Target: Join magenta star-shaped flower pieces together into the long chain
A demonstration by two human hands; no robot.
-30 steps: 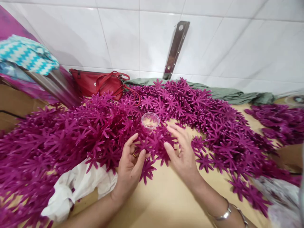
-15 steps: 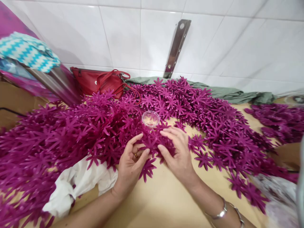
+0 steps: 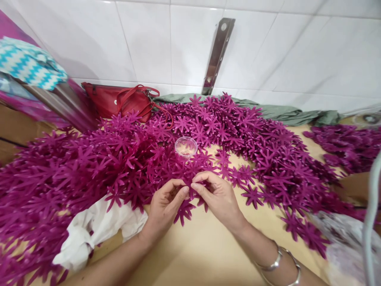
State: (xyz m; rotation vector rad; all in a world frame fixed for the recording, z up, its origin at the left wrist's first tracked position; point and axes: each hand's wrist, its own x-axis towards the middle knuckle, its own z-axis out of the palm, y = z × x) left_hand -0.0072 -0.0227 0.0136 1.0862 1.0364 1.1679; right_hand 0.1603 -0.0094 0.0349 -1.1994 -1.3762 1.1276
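Heaps of magenta flower-shaped pieces [image 3: 119, 159] with narrow petals surround both hands. My left hand [image 3: 166, 204] is closed in a pinch, thumb against forefinger, over the near edge of the heap. Facing it, my right hand [image 3: 218, 198] pinches the same way, its fingertips almost meeting the left ones. Whatever is between the fingertips is too small or hidden to make out. Just beyond the hands, a small clear round plastic dish [image 3: 186, 147] rests on the flowers. One loose flower [image 3: 183, 211] lies right below my left fingertips.
A red handbag [image 3: 119, 99] leans by the tiled wall at the back left. White crumpled cloth [image 3: 98, 226] lies beside my left forearm. Plastic bags [image 3: 348, 238] and a pale tube [image 3: 370, 222] are at the right. A metal bracket [image 3: 218, 55] stands against the wall.
My right hand has moved left and slightly down, its fingers closing to a pinch near the left fingertips. My left thumb and forefinger have also closed together. The view has shifted slightly.
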